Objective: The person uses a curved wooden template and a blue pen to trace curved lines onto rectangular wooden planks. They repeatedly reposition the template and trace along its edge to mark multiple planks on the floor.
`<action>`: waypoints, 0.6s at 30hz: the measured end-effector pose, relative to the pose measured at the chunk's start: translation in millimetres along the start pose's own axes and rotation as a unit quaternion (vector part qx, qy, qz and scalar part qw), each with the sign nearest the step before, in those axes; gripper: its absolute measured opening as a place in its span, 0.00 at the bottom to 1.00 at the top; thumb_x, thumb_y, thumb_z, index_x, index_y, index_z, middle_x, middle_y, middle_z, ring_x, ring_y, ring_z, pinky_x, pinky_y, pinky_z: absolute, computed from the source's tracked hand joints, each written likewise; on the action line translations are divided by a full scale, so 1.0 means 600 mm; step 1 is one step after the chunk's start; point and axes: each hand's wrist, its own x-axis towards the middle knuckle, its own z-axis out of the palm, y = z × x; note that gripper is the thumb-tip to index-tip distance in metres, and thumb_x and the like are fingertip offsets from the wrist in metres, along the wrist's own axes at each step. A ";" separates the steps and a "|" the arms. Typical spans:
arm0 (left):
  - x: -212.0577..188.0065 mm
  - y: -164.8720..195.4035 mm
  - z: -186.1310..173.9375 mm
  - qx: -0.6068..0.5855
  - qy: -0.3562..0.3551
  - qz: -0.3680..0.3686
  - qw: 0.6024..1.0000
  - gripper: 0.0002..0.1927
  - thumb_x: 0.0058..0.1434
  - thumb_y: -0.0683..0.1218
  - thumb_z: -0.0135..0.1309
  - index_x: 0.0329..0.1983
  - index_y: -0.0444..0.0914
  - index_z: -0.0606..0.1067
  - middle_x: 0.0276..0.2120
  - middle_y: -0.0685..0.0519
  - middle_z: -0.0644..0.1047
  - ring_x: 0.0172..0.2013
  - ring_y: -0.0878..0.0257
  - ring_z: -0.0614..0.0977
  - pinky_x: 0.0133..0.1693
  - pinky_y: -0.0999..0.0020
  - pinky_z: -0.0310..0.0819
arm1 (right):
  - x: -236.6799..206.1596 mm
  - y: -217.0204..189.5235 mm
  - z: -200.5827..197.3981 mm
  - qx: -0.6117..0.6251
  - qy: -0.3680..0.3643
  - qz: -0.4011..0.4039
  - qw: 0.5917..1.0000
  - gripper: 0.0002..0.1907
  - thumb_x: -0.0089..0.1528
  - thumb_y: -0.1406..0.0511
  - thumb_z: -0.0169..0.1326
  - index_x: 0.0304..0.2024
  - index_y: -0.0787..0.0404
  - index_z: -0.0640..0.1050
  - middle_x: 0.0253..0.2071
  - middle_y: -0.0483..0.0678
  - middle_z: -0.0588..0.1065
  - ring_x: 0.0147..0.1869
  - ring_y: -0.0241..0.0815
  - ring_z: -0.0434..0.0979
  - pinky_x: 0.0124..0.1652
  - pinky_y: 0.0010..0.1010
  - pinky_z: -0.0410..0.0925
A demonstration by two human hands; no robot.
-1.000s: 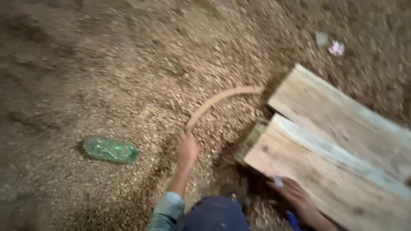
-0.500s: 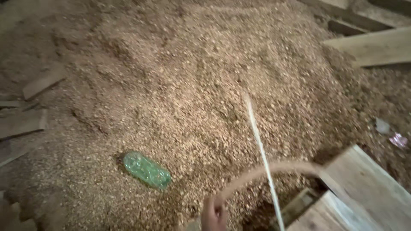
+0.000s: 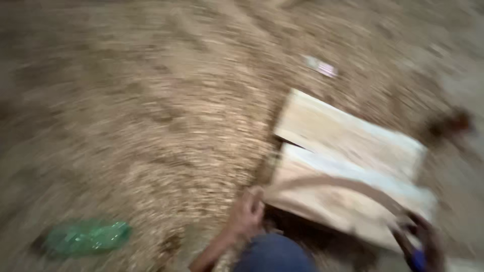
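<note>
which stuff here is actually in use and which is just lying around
In hand: left hand and right hand at the ends of a curved wooden strip, across stacked planks.
Lying about: green plastic bottle, small litter scrap, wood chips.

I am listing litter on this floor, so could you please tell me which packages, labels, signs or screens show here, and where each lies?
Green plastic bottle: lower left, lying on its side on the wood chips, crumpled, see-through green, blurred.
Small wrapper: upper middle, beyond the planks, flat, whitish with pink; too blurred to tell more.
No signs or screens show.
</note>
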 end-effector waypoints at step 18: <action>0.032 0.129 0.151 0.292 -0.005 0.333 0.897 0.22 0.61 0.51 0.58 0.58 0.41 0.76 0.61 0.47 0.76 0.64 0.49 0.73 0.68 0.43 0.55 | -0.188 0.161 -0.052 -0.190 0.123 -0.153 0.962 0.11 0.58 0.74 0.62 0.43 0.60 0.83 0.48 0.51 0.81 0.50 0.51 0.79 0.50 0.39 0.73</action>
